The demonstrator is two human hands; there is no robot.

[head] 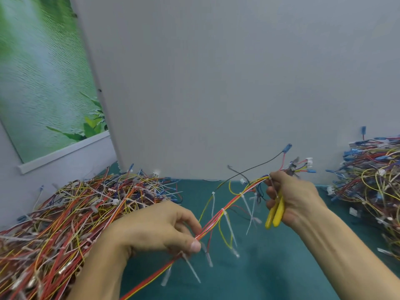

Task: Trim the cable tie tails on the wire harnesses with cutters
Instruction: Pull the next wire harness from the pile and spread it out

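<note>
A wire harness [229,204] of red, orange and yellow wires stretches diagonally above the green table between my hands. Several white cable tie tails [229,226] hang down from it. My left hand [160,228] pinches the lower part of the bundle between thumb and fingers. My right hand [294,198] holds the upper end of the harness and also grips the yellow-handled cutters [276,211], handles pointing down, jaws poking out above the hand near the blue and white connectors [307,164].
A large heap of harnesses [71,213] with untrimmed ties fills the left of the green table [270,267]. A second heap [372,180] lies at the right. A grey partition [216,83] stands close behind; a green picture [43,72] hangs at left.
</note>
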